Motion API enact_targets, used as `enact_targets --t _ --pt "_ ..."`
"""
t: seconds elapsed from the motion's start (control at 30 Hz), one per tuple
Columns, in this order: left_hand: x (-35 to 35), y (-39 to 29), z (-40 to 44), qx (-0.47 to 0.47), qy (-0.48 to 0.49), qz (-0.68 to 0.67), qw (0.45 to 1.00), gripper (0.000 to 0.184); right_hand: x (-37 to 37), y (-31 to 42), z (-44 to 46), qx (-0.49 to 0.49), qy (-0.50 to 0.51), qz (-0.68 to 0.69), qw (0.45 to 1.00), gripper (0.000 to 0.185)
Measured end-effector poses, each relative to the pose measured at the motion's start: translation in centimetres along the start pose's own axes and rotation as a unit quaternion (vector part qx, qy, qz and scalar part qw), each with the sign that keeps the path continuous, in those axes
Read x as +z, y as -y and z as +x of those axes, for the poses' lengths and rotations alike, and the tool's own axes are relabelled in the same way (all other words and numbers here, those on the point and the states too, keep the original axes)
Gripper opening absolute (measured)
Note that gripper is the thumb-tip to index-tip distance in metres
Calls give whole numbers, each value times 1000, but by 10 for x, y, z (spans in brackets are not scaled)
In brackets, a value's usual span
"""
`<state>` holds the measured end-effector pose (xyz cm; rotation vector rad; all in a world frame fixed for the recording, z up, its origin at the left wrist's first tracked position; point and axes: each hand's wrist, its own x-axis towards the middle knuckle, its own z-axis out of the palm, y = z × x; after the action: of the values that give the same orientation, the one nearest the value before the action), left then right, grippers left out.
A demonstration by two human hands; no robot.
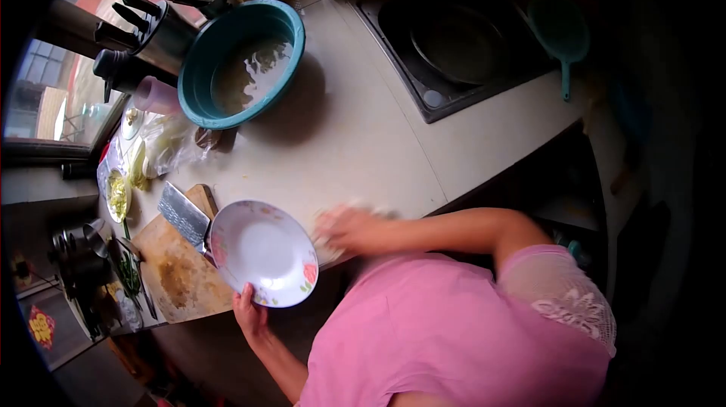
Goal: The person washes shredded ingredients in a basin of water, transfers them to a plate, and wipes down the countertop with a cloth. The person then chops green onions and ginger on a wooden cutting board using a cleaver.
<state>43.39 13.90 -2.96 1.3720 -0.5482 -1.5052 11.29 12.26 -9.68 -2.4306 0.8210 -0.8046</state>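
Note:
My left hand (250, 310) grips the lower rim of a white plate (265, 256) with pink flowers, its thumb over the edge. The plate is tilted so its inner face shows, and it partly covers a cutting board (174, 271). My right hand (348, 228) is on the countertop at the front edge, smeared by motion. It is closed on a pale crumpled cloth (327, 251), which shows around the fingers. Beside the plate lies a cleaver (184, 212), its blade on the board and its handle partly hidden by the plate.
A teal basin (198, 82) of cloudy water stands at the back. Near it are a knife block (162, 32), a pink cup (155, 94) and a plastic bag (170, 141). A dish of chopped vegetables (118, 197) sits at left. A black stove with a pan (457, 42) lies at right.

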Motion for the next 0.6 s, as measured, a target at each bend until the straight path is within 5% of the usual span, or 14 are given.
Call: enact_targets --t 0.03,0.13,0.23,0.37,0.5,0.6 --pt "2 3 8 -20 5 0 1000 28 -34 -10 -24 93 -1 23 995 24" --pt "9 14 31 -53 11 18 998 25 -121 -62 -134 235 -91 -244 937 27" --pt "24 29 55 -56 30 7 998 23 -197 -83 -209 448 -155 -265 839 28" --pt "30 48 80 -87 46 -27 995 24 -252 -84 -178 618 -11 -354 702 55" --pt "39 58 86 -77 20 -24 997 24 -253 -97 -94 392 -174 -239 871 39" --pt "35 68 89 -84 5 -23 996 25 -224 -78 20 223 -131 -260 930 37"
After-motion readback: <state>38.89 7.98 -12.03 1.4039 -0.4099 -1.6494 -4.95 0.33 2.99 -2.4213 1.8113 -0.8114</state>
